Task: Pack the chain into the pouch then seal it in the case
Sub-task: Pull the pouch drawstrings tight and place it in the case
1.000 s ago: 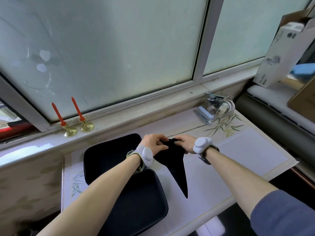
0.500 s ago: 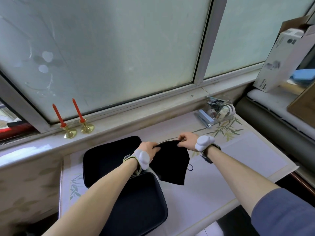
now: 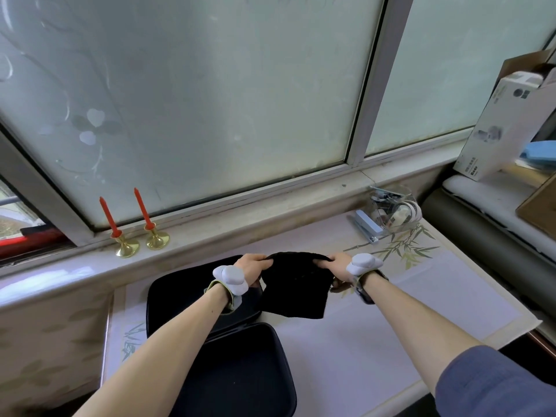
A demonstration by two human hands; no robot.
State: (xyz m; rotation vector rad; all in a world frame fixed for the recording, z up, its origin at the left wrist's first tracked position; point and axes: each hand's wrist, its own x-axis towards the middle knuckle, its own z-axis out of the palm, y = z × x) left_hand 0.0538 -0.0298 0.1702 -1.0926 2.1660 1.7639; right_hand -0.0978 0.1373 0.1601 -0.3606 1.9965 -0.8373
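Note:
A black fabric pouch (image 3: 296, 288) hangs above the table, stretched wide between both hands. My left hand (image 3: 251, 267) grips its top left corner and my right hand (image 3: 335, 269) grips its top right corner. Below and to the left lies a black hard case (image 3: 240, 371), opened flat with both halves on the table. No chain shows in this view; the pouch hides whatever is inside it.
Two red candles in brass holders (image 3: 140, 224) stand on the window sill at the left. A clear container of small items (image 3: 394, 209) and a blue stapler (image 3: 365, 225) sit at the table's back right. A white box (image 3: 508, 127) leans at far right.
The pouch hung as a narrow twisted point a second ago. My hands have moved apart and pulled its top edge wide, so it now hangs as a flat square.

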